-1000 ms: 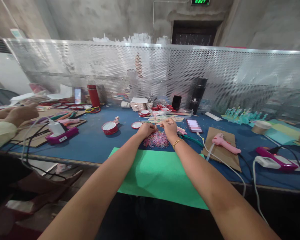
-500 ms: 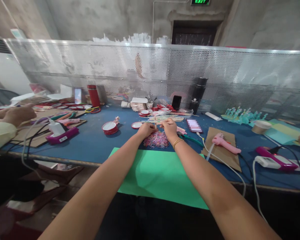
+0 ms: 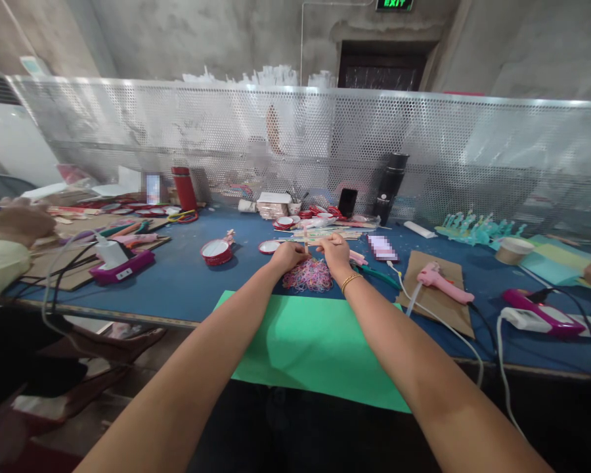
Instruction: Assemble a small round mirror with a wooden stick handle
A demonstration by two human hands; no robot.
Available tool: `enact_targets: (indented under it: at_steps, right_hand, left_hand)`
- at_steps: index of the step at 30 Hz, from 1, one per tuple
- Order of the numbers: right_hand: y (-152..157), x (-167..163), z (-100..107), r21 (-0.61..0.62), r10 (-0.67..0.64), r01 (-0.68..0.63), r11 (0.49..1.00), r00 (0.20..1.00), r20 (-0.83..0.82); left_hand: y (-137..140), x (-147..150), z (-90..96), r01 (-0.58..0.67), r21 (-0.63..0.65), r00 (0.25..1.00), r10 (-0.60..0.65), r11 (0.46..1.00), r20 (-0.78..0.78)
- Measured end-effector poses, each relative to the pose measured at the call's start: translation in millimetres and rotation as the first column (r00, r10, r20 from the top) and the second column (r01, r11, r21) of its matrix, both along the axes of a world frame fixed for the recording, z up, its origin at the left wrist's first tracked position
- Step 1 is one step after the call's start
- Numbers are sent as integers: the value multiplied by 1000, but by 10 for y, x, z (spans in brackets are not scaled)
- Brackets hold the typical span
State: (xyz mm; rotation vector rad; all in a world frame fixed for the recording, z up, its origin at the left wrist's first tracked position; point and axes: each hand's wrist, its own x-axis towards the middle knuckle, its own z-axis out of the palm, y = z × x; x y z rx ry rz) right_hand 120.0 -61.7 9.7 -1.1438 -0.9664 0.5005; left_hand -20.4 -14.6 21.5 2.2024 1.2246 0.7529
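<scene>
My left hand is closed with its fingertips on a thin pale wooden stick that stands upright between my hands. From the other side my right hand, wearing a gold bracelet, pinches at a pale strip reaching toward that stick; whether it is a second stick is too small to tell. Just below both hands lies a tangled heap of thin pink, purple and blue bands. A green sheet spreads under my forearms and overhangs the table's front edge. Several long pale sticks lie behind my hands.
Left on the blue table are a red-rimmed round box and a purple power strip. At right, a pink glue gun rests on cardboard, with cables around it. Co-workers' hands show at both sides.
My hands stay almost in place over the heap, with only slight finger movement. The co-worker's hand at left has shifted left.
</scene>
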Motion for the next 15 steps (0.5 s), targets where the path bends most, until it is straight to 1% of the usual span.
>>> enact_targets:
  at_steps: [3,6,10,15]
  right_hand:
    - [-12,-42,13,-6,55,-55,998,998,-1]
    - [-31,-73,28,-11,74,-74,997,997,-1]
    - [-32,-52,26,-12,48,-48,999,999,4]
    - [-6,-2,0,-9,-30,30,1000,999,19]
  left_hand:
    - [-11,-1,3,13,-2,1000,-13,1000,14]
    - [-11,-4,0,31,7,999,-31,999,28]
    - [-1,-3,-4,11,18,1000,-11,1000,11]
    - [24,-1,-18,-6,22,1000,6,1000,-16]
